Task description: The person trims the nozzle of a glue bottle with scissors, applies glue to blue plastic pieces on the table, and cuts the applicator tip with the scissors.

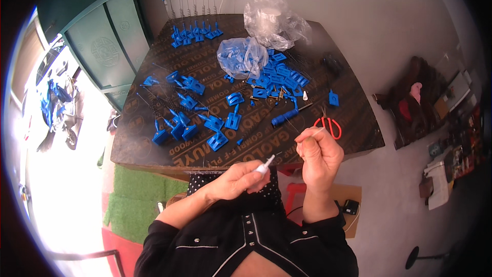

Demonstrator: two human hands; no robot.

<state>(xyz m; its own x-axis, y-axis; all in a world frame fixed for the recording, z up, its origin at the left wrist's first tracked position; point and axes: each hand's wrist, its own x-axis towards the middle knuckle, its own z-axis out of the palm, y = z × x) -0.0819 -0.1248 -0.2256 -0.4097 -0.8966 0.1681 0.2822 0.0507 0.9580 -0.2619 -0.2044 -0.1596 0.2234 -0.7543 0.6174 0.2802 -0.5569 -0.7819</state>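
My left hand (241, 178) is closed round a small white glue tube (263, 167), its narrow nozzle pointing up and to the right. Raised at the table's near edge, my right hand (320, 156) pinches a thin, pale, wire-like piece (321, 131) between thumb and fingers. Most of that piece is hidden by the fingers. Just beyond my right hand lie red-handled scissors (335, 129). A blue-handled screwdriver (283, 118) lies left of them. Blue plastic parts with springs (179, 125) are spread over the left of the table, and a blue piece (218, 141) sits near its front edge.
On the dark printed tabletop (318, 149), loose blue plates (279, 77) are heaped beside a clear bag of blue parts (242, 57). A clear bag (271, 20) stands behind. Several spring assemblies (197, 31) stand upright at the far left. A small white cone (305, 95) stands near the heap.
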